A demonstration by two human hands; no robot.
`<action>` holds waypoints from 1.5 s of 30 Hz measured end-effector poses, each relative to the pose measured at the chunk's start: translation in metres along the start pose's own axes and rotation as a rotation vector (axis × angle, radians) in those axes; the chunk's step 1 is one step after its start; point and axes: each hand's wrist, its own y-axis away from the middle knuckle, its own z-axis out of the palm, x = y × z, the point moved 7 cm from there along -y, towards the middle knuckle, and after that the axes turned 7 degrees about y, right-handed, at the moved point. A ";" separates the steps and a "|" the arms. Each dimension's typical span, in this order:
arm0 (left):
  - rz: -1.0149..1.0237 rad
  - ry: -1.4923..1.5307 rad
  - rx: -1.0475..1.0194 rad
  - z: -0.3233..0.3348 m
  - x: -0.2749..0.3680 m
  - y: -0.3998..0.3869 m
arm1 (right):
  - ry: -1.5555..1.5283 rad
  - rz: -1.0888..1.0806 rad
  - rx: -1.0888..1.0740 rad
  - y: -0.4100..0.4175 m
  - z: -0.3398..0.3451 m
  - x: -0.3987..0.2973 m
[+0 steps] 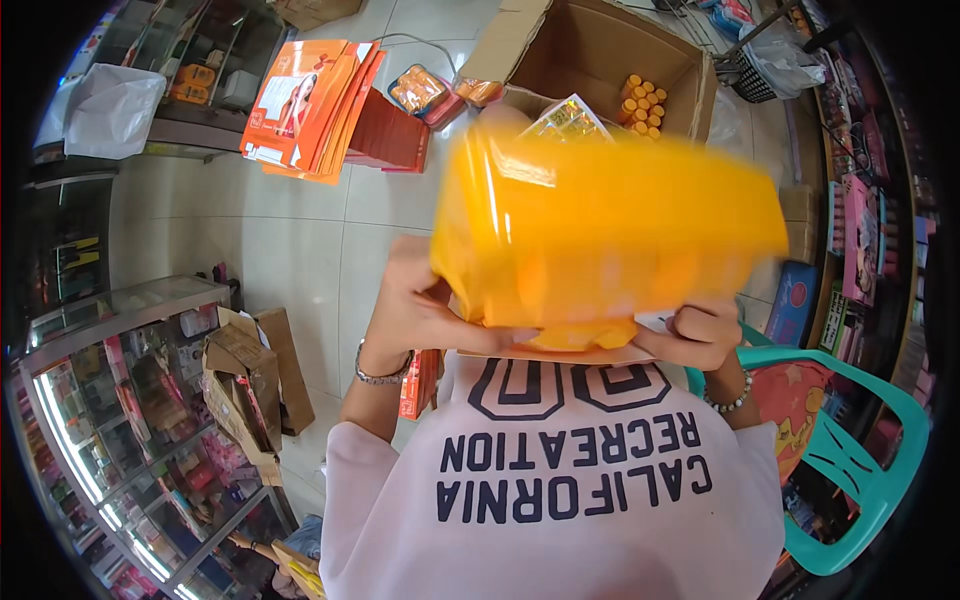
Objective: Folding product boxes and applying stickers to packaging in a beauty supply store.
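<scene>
A glossy yellow-orange package (pixel 607 210), blurred by motion, is held up before my chest in both hands. My left hand (pixel 431 304) grips its left end, thumb along the lower edge. My right hand (pixel 694 334) grips the lower right side, fingers curled. Along the package's lower edge shows the thin rim of a flat card or carton (pixel 555 355). What the package contains cannot be made out. Just beyond it, a sheet of shiny gold stickers (pixel 570 121) is partly hidden.
An open cardboard box (pixel 694 90) holds several orange-capped containers (pixel 641 109). Orange printed cartons (pixel 296 112) are stacked at the far left, beside a wrapped pack (pixel 418 88). A teal plastic chair (pixel 885 480) stands right. Glass display cases (pixel 135 300) line the left; another person's hand (pixel 247 541) shows below.
</scene>
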 end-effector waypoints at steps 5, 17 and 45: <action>0.261 -0.175 -0.352 0.010 0.011 -0.005 | -0.387 0.515 0.053 0.023 0.013 0.031; 0.175 -0.598 -0.814 0.022 0.059 -0.004 | -0.052 0.034 -0.008 0.012 -0.004 0.007; 0.103 -1.085 -0.849 0.077 0.019 -0.002 | -0.100 0.312 -0.431 -0.039 -0.001 0.003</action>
